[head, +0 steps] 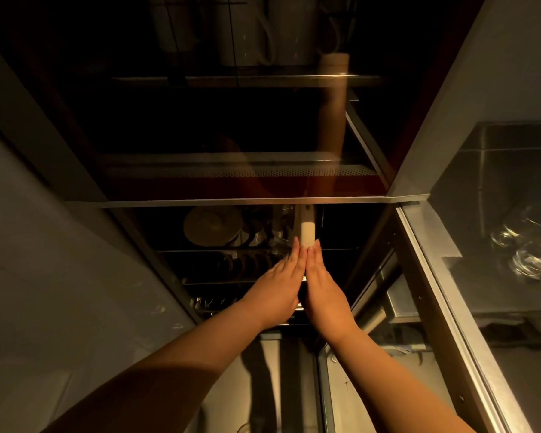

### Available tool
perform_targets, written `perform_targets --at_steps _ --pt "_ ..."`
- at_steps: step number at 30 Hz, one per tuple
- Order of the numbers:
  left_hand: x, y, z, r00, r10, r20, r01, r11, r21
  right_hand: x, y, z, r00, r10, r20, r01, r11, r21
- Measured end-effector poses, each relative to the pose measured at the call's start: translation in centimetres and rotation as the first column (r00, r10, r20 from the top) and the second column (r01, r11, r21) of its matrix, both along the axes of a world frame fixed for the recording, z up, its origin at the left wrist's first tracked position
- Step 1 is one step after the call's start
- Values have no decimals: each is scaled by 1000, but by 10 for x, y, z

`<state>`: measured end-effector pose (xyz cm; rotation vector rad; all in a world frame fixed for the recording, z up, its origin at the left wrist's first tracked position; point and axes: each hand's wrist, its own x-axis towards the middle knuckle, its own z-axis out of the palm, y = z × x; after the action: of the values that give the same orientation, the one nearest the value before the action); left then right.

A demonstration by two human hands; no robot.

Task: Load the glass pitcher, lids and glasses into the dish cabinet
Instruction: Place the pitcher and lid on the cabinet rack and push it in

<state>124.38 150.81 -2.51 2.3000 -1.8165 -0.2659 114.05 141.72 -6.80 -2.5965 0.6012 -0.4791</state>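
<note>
White lid (306, 234) stands on edge in the cabinet rack (263, 250), long axis running away from us — our left hand (278, 290) and right hand (324, 290) press it flat-fingered, equally near.

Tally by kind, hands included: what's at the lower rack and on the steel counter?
Bare hands: 2, left hand, right hand
White upright piece between their fingertips: 1
Pale round dish in rack: 1
Clear glasses on steel counter: 2
Total: 6
</note>
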Motion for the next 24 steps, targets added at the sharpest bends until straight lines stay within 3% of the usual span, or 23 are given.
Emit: perform_targets --at_steps 11,24 --pt "-8 -5 2 977 62 203 -84 991 103 2 -6 -2 988 23 -153 -41 993 -113" --pt "3 -14 -2 966 79 245 -112 986 120 13 -14 -1 980 67 -189 -90 990 -112"
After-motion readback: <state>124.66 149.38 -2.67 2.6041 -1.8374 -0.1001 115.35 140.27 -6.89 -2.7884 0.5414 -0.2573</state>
